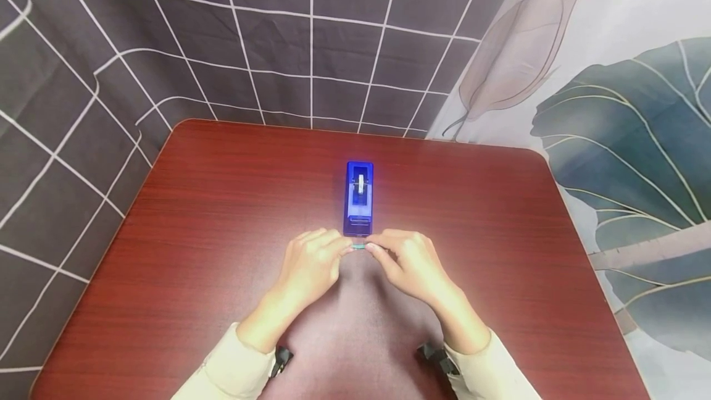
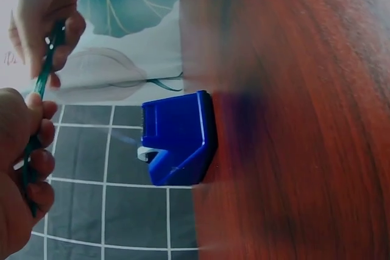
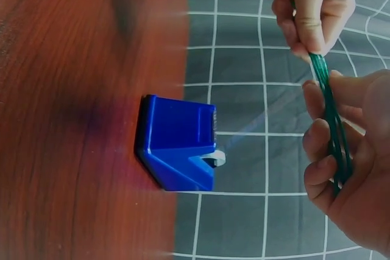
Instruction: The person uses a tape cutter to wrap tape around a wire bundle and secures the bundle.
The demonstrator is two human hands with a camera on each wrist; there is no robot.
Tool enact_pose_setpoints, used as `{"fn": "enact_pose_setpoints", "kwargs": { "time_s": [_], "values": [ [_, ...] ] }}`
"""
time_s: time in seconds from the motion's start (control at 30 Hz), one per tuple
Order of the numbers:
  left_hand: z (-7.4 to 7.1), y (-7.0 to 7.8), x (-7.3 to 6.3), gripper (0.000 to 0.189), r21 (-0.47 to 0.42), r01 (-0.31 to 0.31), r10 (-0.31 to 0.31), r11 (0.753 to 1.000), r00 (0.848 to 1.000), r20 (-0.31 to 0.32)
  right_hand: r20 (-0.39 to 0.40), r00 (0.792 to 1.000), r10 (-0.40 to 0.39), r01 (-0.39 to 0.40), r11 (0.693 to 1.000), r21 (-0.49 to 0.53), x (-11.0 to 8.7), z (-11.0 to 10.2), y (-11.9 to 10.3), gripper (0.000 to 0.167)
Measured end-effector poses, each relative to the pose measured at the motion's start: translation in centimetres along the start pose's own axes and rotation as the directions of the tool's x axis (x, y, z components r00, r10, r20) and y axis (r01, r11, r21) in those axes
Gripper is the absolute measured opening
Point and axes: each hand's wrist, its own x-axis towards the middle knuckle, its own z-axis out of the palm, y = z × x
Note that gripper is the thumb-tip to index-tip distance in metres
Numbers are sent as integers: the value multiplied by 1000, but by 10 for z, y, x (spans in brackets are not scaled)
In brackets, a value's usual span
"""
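A blue tape dispenser [image 1: 359,210] stands mid-table with a small pale tape roll [image 1: 361,184] in it. Just in front of it, my left hand [image 1: 312,259] and right hand [image 1: 410,262] pinch a slim green bundle of strands [image 1: 358,246] between them. In the right wrist view the bundle [image 3: 329,105] runs through the curled fingers of both hands, raised above the table. A faint clear strip of tape [image 3: 262,114] stretches from the dispenser [image 3: 183,129] toward the bundle. Whether it sticks to the strands, I cannot tell.
The red-brown wooden table [image 1: 222,202] has rounded far corners. Behind and left hangs a dark gridded curtain [image 1: 266,36]; a pale leaf-patterned curtain [image 1: 627,141] is at the right. Dark wrist straps [image 1: 281,361] show at both sleeves.
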Motion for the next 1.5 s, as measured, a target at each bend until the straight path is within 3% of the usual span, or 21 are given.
{"fn": "enact_pose_setpoints", "kwargs": {
  "time_s": [0.13, 0.33, 0.5, 0.7, 0.87, 1.03, 1.3, 1.5],
  "values": [
    [2, 0, 0, 12, 46, -37, 38, 998, 999, -26, 66, 994, 84, -84, 996, 0, 2, -3, -2, 10],
    [4, 0, -1, 5, 52, -54, 57, 997, 997, -47, 185, 966, 178, -187, 982, 32, 7, -9, -6, 12],
    [5, -1, -1, 10, 35, -36, 38, 999, 998, -47, 134, 975, 179, -191, 978, 84, 7, -8, -5, 9],
    [6, -1, -1, 6, -45, 37, -39, 998, 999, -30, 91, 977, 191, -199, 975, 96, 7, -5, -5, 7],
    [0, 0, 3, 6, -94, 111, -105, 989, 993, 60, 70, 984, 162, -167, 983, 73, 9, -6, -4, 7],
    [-9, 1, 11, 9, -95, 177, -159, 980, 973, 167, 62, 988, 139, -143, 988, 55, 11, -7, -2, 7],
    [-16, 3, 19, 18, -66, 255, -230, 965, 936, 265, 10, 996, 84, -83, 996, -31, 9, -8, -3, 5],
    [-16, 3, 22, 12, -87, 287, -246, 954, 914, 322, -25, 999, 31, -33, 994, -100, 9, -8, -6, 5]
  ]
}}
